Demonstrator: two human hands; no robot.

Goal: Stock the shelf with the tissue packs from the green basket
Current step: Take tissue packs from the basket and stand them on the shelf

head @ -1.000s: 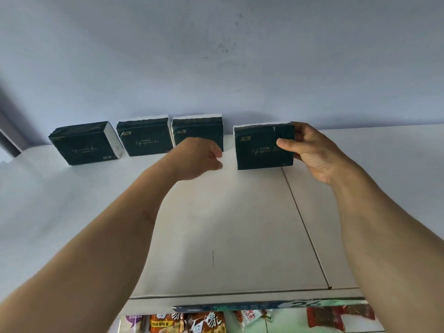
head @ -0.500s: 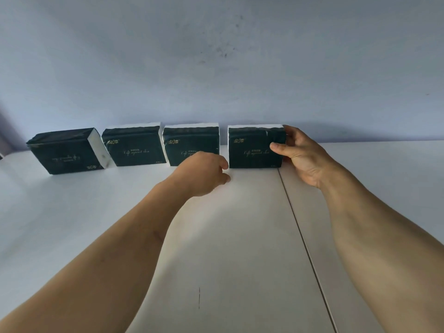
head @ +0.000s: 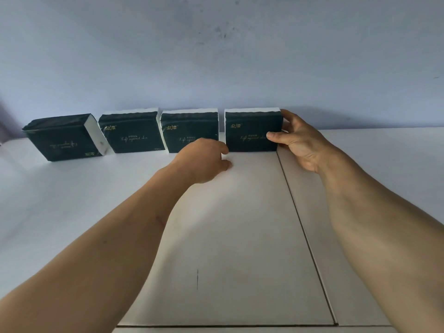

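Observation:
Several dark green tissue packs stand in a row against the wall on the white shelf top [head: 72, 212]. My right hand [head: 300, 143] grips the rightmost pack [head: 249, 133] by its right end, thumb on the front face; the pack stands on the shelf. My left hand [head: 204, 159] hovers with curled fingers in front of the second pack from the right [head: 187, 131], near the gap between the two packs, and holds nothing. Further left stand a third pack [head: 132, 135] and a tilted pack [head: 60, 138]. The green basket is out of view.
A pale blue wall [head: 216, 56] backs the shelf top. A seam [head: 302, 224] runs front to back through the white surface, right of centre. Bare surface lies to the right of the row.
My right hand carried the rightmost pack back to the wall and set it in line with the others. My left hand shifted slightly right. The view tilted up; the lower shelf's goods dropped out of sight.

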